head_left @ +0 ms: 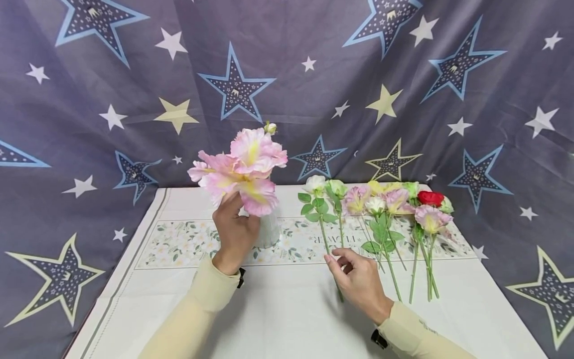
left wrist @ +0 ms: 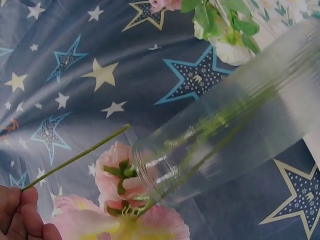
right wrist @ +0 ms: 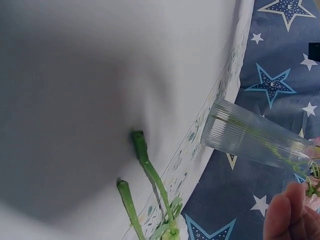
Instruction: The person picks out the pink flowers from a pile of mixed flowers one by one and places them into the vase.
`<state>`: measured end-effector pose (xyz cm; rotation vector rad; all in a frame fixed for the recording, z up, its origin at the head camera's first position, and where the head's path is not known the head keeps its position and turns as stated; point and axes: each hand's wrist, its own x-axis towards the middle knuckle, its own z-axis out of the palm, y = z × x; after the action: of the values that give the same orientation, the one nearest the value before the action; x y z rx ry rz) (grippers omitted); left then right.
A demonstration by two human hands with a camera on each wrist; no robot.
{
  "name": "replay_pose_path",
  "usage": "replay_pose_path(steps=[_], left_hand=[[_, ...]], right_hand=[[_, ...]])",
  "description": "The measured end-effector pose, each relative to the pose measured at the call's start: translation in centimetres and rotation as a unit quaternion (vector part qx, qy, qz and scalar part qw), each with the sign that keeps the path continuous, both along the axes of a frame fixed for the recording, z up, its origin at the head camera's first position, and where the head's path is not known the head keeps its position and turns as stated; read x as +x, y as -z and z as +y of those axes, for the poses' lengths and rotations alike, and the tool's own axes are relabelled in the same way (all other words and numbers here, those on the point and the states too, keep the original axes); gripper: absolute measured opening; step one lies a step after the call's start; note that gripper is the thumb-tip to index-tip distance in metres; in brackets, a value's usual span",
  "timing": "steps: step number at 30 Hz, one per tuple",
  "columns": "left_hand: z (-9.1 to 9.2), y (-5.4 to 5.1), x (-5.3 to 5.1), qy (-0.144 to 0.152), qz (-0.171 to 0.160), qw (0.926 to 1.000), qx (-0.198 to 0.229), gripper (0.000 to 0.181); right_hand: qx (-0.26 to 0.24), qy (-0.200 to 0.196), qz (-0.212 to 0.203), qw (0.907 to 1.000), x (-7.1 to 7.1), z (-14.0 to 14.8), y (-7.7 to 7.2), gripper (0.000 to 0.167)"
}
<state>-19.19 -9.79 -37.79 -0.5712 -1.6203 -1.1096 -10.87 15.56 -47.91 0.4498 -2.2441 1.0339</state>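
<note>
The ribbed clear-glass vase [head_left: 269,234] stands upright, green stems [left wrist: 210,145] inside and ruffled pink-and-yellow artificial flowers [left wrist: 150,225] at its mouth. A slender green stem [left wrist: 75,159] is held in your left fingers [left wrist: 32,212], free end outside the vase, near the mouth. The leafy-stemmed white artificial rose [head_left: 315,184] lies by your right fingers [head_left: 334,267]; contact is unclear.

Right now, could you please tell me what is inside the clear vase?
Green stems show inside the vase; its ribbed sides blur their number. In the head view, pink flowers cover its mouth.
</note>
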Motion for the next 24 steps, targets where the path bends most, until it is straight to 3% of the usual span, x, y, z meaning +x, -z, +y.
replay_pose_path(steps=[5, 11, 21, 24], left_hand=[[-0.2, -0.5, -0.5, -0.019, 0.012, 0.9997, 0.005, 0.029], [-0.3, -0.9, -1.1, -0.026, 0.024, 0.9993, 0.01, 0.015], [-0.7, 0.7, -1.9, -0.039, -0.029, 0.9986, -0.023, 0.023], [-0.9, 1.1, -2.2, -0.04, -0.055, 0.9973, -0.026, 0.017]], right_hand=[[0.0, 0.004, -0.003, 1.0, 0.0, 0.1, 0.0, 0.013], [-0.001, 0.004, -0.002, 1.0, -0.1, 0.2, 0.0, 0.013], [-0.006, 0.002, -0.002, 1.0, 0.0, 0.2, -0.1, 0.012], [-0.006, 0.004, -0.008, 0.9999, 0.0, 0.2, -0.1, 0.013]])
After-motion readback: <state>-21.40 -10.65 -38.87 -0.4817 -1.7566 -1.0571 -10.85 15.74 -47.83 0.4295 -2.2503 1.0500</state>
